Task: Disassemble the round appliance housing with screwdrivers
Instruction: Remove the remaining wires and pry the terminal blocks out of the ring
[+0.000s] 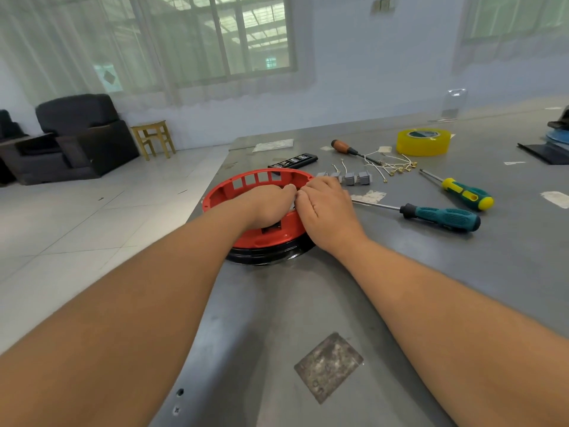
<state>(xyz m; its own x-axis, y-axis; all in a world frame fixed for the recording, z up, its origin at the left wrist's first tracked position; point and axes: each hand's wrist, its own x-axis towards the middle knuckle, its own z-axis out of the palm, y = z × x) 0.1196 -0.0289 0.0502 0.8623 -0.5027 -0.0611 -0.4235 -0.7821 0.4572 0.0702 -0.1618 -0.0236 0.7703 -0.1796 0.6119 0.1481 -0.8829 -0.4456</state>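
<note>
Left hand [271, 204] and right hand [326, 208] pinch something small inside red housing [261, 238]; likely freeing a part; teal screwdriver [440, 215] idle right; next: lift out.

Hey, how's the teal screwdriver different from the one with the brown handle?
The teal screwdriver lies near the right hand, its tip pointing at it; the brown-handled screwdriver lies farther back, beside the yellow tape roll. The teal one's handle is teal and black with a bare silver shaft; the brown one's tip lies among loose white wires. Both lie flat on the metal table, untouched.
</note>
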